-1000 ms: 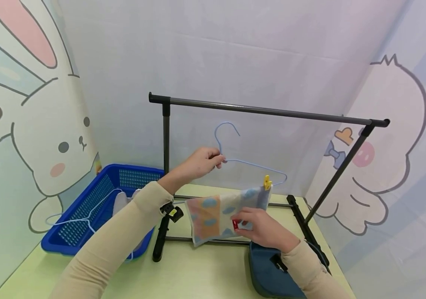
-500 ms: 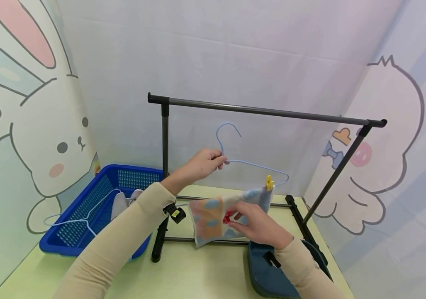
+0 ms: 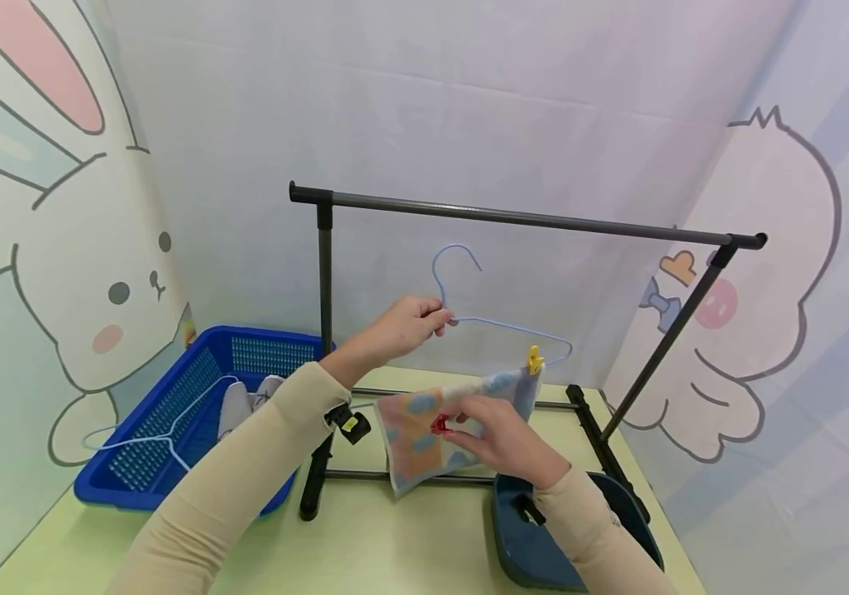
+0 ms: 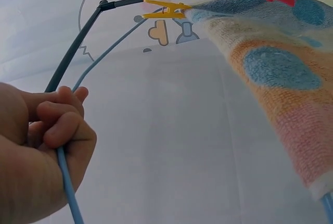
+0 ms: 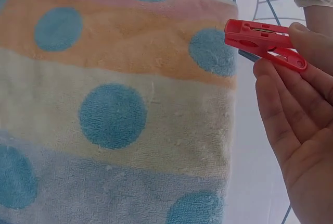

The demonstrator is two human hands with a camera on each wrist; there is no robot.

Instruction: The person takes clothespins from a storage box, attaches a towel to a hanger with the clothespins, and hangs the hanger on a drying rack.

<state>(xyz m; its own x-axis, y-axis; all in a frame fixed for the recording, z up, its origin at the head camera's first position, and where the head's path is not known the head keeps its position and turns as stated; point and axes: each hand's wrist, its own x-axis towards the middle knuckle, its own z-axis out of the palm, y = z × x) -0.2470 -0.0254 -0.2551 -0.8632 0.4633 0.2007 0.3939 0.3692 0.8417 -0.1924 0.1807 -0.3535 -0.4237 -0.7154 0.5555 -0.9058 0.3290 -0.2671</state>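
Since a second ago, the right hand [image 3: 498,434] has moved leftward across the face of the patterned towel [image 3: 412,450], carrying the red clip [image 3: 441,424] with it, while the left hand [image 3: 402,326] has stayed almost where it was. Nearest us, a dark blue bin [image 3: 511,541] stands on the pale green table [image 3: 364,545], partly under the right sleeve [image 3: 576,508]. Just beyond, we see the right thumb and fingers pinching the red clip; in the right wrist view it overlaps the towel's edge, but we cannot tell whether it touches. The towel, striped in pastels with blue dots, hangs on the blue hanger [image 3: 515,328], and a yellow clip [image 3: 535,360] grips its upper right corner. Above it, we find the left fingers curled round the hanger's wire at the base of the hook. To our left, a blue basket [image 3: 119,496] holds another pale blue hanger [image 3: 171,435] and some pale items [image 3: 236,409]. Past the hands, the black rack [image 3: 513,216] spans the table, its bar higher in our view than the hook. Farthest off, we see a pale curtain [image 3: 580,107], with cartoon animals on the sides.
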